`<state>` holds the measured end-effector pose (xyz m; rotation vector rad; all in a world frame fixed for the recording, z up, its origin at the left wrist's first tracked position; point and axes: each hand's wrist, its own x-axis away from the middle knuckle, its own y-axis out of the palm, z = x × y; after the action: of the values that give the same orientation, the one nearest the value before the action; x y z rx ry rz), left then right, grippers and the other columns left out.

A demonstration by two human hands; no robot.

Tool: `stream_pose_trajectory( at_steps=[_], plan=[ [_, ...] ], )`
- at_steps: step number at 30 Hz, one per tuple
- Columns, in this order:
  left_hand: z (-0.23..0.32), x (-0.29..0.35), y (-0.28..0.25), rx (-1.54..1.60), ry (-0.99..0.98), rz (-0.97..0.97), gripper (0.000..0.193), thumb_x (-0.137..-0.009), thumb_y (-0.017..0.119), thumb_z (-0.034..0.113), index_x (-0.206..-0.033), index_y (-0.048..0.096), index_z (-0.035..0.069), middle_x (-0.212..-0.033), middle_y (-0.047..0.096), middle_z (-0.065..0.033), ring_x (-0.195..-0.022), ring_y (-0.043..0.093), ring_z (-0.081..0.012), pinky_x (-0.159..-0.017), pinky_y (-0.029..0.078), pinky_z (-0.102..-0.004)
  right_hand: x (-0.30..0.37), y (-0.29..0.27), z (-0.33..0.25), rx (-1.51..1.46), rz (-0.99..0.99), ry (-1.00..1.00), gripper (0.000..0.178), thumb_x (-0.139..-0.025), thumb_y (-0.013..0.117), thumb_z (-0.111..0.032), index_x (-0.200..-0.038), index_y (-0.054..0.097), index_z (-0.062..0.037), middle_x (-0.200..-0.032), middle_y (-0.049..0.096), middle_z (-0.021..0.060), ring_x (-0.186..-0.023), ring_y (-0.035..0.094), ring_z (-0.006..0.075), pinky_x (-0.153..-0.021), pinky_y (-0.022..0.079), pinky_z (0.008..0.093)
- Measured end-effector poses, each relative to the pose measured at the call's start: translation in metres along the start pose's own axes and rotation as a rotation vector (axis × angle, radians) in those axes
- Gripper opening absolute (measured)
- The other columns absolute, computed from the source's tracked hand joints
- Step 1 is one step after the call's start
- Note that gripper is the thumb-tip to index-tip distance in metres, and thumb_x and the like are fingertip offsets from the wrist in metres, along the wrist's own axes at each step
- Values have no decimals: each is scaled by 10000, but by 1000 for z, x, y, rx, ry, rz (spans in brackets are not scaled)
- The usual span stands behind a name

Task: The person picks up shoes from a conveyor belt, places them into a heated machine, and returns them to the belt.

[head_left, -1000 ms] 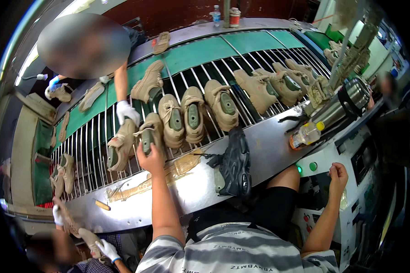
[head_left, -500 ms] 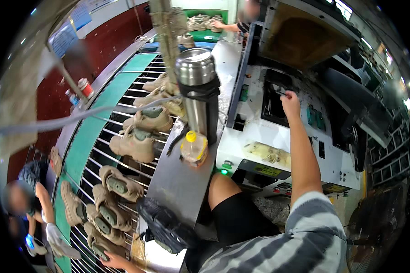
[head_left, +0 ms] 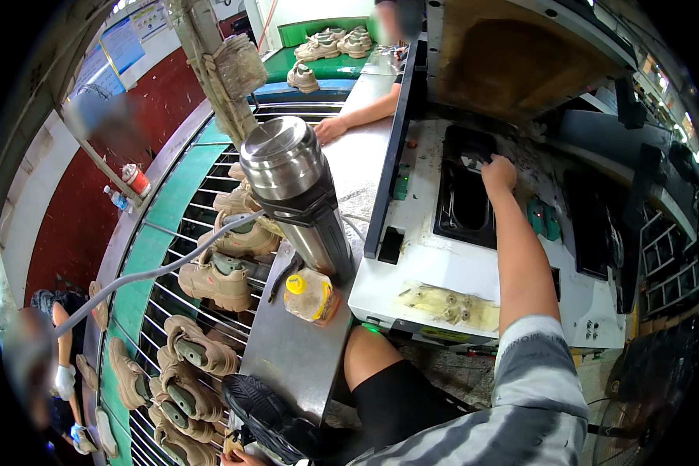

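Note:
My right hand (head_left: 500, 172) is closed in a pinch at the edge of a black recessed mould (head_left: 467, 206) set into a white machine top (head_left: 423, 268). What its fingertips hold is too small to make out. A small greyish piece lies in the mould beside them. At the lower edge, my left hand (head_left: 242, 460) is mostly cut off, its fingers beside a small tan item. Close by lies a black shoe (head_left: 268, 415) with its treaded sole upward. Left of that hand, several tan shoes (head_left: 198, 346) sit on the roller rack (head_left: 151, 311).
On the metal ledge (head_left: 287, 361) stand a large steel flask (head_left: 295, 194) and a yellow-capped bottle (head_left: 311, 297). A grey cable (head_left: 147, 266) crosses the rack. The machine's raised lid (head_left: 520, 58) hangs behind the mould. A co-worker's arm (head_left: 365, 115) reaches over the ledge; another person works at far left.
My left hand has moved right, away from the row of tan shoes. My right hand stays at the mould. The far co-worker's hand has left the far shoes and come nearer over the ledge.

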<state>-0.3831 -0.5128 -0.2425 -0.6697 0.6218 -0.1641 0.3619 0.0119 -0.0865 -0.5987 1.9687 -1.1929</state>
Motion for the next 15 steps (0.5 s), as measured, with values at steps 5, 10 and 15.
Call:
stream_pose_trajectory(
  at_steps=[5,10,15],
  plan=[
    [-8,0,4,74,-73,-96,421,-926,563,138,-1273,443,-69,-1140,561,-195,-1013,546,-308,-931,425,-377,23,-27,11,-129,-109,23,444,-828,626,-233,-1262,607,-142,-1187,619,142,-1128,557,345,-934,478,434],
    [-10,7,-12,38,-94,-151,414,-910,543,109,-1278,456,-60,-1254,500,-224,-1154,490,-341,-1023,364,-404,94,-81,-44,-116,-36,-44,527,-823,632,-245,-1324,504,-148,-1280,550,127,-1173,525,291,-943,453,380],
    [27,47,-26,94,-96,-236,391,-955,480,188,-1269,495,-44,-1106,529,-193,-1020,501,-314,-931,382,-396,329,-126,-119,-926,-853,-619,372,-808,694,-197,-1146,599,-74,-960,660,93,-877,635,191,-806,492,321]
  ],
)
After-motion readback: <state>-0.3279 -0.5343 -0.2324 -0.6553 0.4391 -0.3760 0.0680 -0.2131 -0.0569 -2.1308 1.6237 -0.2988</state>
